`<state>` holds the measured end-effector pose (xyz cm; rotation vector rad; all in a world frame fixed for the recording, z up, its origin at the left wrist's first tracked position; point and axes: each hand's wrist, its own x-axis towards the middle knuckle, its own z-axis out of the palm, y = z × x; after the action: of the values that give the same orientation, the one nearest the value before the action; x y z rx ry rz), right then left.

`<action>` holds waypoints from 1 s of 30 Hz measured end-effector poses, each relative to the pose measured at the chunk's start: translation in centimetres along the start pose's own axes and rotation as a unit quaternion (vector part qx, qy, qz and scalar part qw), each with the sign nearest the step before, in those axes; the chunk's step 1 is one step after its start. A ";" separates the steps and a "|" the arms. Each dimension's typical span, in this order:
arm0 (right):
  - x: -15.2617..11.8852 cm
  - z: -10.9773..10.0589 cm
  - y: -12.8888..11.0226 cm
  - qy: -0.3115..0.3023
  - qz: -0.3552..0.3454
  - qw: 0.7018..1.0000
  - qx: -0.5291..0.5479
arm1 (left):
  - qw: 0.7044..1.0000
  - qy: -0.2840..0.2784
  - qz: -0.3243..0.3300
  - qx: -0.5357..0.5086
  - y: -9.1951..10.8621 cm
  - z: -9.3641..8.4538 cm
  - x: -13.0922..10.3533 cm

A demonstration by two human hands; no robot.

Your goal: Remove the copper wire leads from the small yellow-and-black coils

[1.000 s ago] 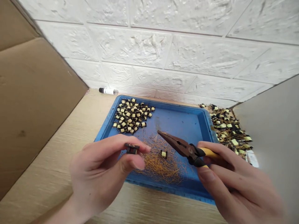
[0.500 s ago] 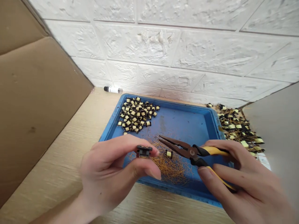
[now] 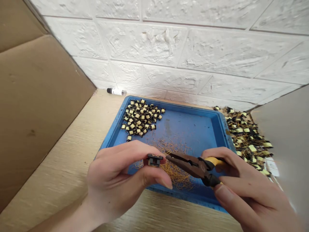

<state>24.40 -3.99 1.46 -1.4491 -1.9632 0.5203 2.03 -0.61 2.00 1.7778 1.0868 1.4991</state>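
Pinching black component (image 3: 154,160) in left hand (image 3: 123,183), between thumb and forefinger, above blue tray (image 3: 193,125); gripping yellow-handled pliers (image 3: 201,167) in right hand (image 3: 251,190), with jaws slightly parted; brought closer to left hand than before, with tips just beside component, so within working reach

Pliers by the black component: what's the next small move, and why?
I'd probably ease the pliers slightly toward the black component, minding the index finger. The left hand pinches the component, and the right hand holds the pliers with their tips slightly parted close beside it. Whether they touch the finger is unclear.
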 end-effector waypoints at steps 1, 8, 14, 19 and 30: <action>0.0 0.0 0.0 -0.003 0.004 1.000 0.008 | 1.000 -0.001 0.004 0.001 0.0 0.0 0.1; -0.2 0.1 0.5 -0.014 0.017 0.999 0.039 | 1.000 -0.019 0.001 0.000 -0.3 -0.1 0.1; -0.3 0.0 0.7 -0.006 0.013 1.000 0.009 | 0.999 -0.030 0.004 0.010 -0.2 -0.1 0.0; -0.2 -0.2 1.0 -0.008 -0.023 1.000 -0.001 | 1.000 -0.030 0.005 0.005 -0.1 -0.1 0.2; -0.2 -0.3 1.3 -0.004 -0.067 0.997 -0.026 | 1.000 -0.022 -0.008 0.018 -0.3 -0.1 -0.1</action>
<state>25.59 -3.81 0.76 -1.3365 -2.0758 0.4186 1.90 -0.51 1.73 1.8134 1.1093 1.4340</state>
